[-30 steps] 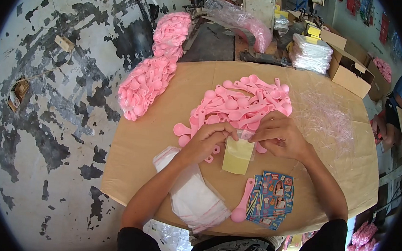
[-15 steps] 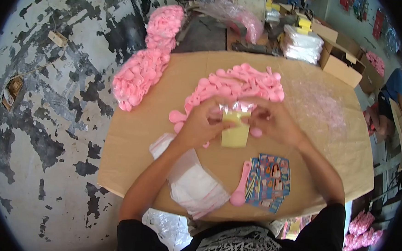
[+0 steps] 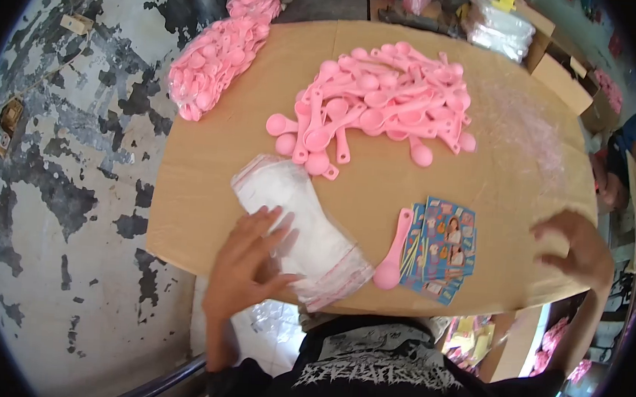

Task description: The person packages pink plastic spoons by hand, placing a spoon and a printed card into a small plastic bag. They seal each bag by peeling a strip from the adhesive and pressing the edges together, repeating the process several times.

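Note:
My left hand is open, its fingers spread over the left edge of a stack of clear plastic bags with white inside. My right hand hovers by the table's right edge, fingers apart and nothing in them. Between the two lies a single pink scoop, bowl towards me. It touches a fanned stack of blue printed cards with small pictures on them. Further back spreads a loose pile of pink scoops.
A long bag packed with pink scoops rests at the table's back left. Crumpled clear film lies on the brown-covered table at right. Cardboard boxes and a stack of wrapped packs stand behind. Another person sits at far right.
The yellow packet in a clear bag has left both hands and is out of view. My right hand swung far right; my left came back to the plastic bags. The view tilted down.

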The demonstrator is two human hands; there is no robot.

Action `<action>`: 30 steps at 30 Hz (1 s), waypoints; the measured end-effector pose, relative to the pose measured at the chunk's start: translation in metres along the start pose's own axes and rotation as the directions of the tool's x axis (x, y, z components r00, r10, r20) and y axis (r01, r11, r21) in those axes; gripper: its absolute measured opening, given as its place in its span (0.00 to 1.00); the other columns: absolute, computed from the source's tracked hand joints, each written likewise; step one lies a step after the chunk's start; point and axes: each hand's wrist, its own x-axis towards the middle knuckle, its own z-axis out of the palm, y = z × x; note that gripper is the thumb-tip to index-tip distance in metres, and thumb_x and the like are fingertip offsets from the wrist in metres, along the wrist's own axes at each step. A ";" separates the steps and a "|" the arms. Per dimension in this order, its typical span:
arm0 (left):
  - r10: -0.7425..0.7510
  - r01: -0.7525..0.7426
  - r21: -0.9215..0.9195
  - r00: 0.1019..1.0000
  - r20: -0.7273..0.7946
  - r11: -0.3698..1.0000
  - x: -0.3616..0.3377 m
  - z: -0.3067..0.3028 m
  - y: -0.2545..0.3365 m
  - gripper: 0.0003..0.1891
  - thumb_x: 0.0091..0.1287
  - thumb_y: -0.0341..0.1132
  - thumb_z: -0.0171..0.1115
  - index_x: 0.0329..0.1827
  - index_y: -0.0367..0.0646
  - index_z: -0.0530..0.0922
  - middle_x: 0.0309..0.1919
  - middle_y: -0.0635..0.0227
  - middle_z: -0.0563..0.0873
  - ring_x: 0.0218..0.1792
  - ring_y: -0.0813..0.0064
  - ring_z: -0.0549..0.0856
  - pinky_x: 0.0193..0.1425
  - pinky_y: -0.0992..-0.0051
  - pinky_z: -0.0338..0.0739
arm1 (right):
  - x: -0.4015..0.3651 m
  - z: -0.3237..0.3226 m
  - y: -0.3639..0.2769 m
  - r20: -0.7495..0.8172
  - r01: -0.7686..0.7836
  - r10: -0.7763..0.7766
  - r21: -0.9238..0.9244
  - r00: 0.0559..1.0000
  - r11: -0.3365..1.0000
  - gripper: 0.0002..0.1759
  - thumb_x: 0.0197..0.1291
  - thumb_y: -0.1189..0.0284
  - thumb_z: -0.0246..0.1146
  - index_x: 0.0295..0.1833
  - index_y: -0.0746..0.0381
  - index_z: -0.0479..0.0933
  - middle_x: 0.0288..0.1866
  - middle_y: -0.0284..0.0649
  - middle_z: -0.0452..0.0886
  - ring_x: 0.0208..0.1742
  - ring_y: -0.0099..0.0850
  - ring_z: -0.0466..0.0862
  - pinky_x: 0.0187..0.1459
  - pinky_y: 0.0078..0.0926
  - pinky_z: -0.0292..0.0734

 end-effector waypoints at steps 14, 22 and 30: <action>0.143 -0.140 0.103 0.989 -0.023 0.985 -0.037 0.036 0.023 0.19 0.62 0.33 0.67 0.57 0.44 0.80 0.63 0.62 0.79 0.67 0.57 0.75 0.72 0.49 0.63 | 0.185 0.119 -0.119 0.121 0.325 -0.414 0.443 0.902 0.836 0.18 0.61 0.53 0.64 0.40 0.58 0.84 0.28 0.38 0.86 0.31 0.37 0.86 0.35 0.36 0.78; 0.134 -0.133 0.084 0.991 -0.013 0.988 -0.031 0.038 0.030 0.16 0.62 0.32 0.67 0.54 0.44 0.82 0.60 0.62 0.81 0.65 0.59 0.77 0.71 0.55 0.68 | 0.173 0.095 -0.105 -0.061 0.320 -0.333 0.484 0.941 0.814 0.13 0.65 0.64 0.61 0.41 0.62 0.84 0.32 0.46 0.85 0.32 0.40 0.85 0.38 0.36 0.79; 0.045 -0.020 -0.579 0.999 0.027 0.815 0.025 0.008 0.066 0.27 0.65 0.41 0.66 0.63 0.35 0.73 0.61 0.56 0.79 0.65 0.59 0.76 0.72 0.64 0.65 | 0.129 0.058 -0.090 -0.355 0.322 -0.040 0.789 0.934 0.523 0.08 0.67 0.70 0.63 0.43 0.64 0.83 0.26 0.29 0.79 0.24 0.11 0.71 0.25 0.15 0.65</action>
